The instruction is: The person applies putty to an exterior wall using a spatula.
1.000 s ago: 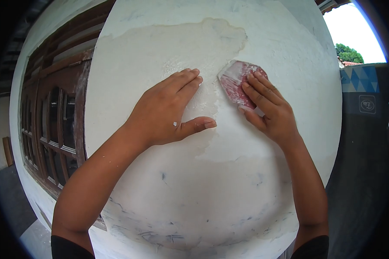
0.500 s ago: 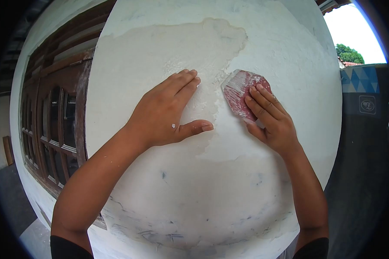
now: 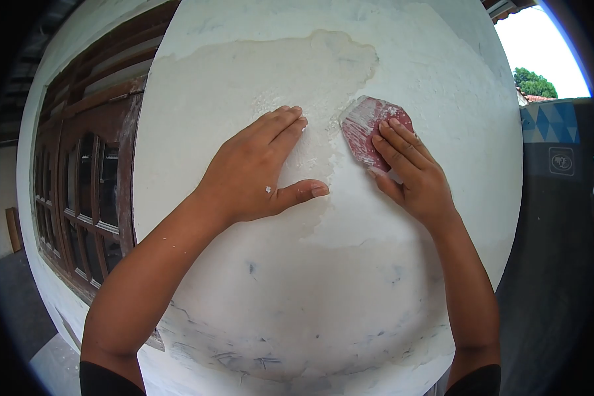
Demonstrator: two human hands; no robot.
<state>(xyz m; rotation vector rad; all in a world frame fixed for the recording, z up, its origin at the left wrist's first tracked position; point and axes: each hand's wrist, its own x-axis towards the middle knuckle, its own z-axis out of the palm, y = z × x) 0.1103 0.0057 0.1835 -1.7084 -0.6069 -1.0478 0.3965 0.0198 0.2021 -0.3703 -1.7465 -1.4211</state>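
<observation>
My left hand (image 3: pixel 254 168) lies flat against the white wall (image 3: pixel 297 284), fingers stretched out together and thumb apart; it holds nothing. A small white fleck sticks to its skin near the thumb. My right hand (image 3: pixel 416 168) grips a flat, many-sided red putty scraper (image 3: pixel 366 129). Its fingers lie over the right part of the scraper, and the thumb is at the lower edge. White streaks of putty cover much of the scraper's face. Between the hands, a damp-looking greyish patch (image 3: pixel 310 59) and rough white putty (image 3: pixel 303 155) mark the wall. The scraper's underside is hidden.
A brown wooden window (image 3: pixel 89 178) with glass panes is set in the wall at left. Dark scuff marks (image 3: pixel 264 362) cross the lower wall. To the right, past the wall's edge, is a dark surface (image 3: pixel 554 231) with a blue-and-white patterned band (image 3: pixel 551 122).
My right hand and the scraper have moved slightly up the wall, and the scraper has turned a little. My left hand stays in nearly the same place.
</observation>
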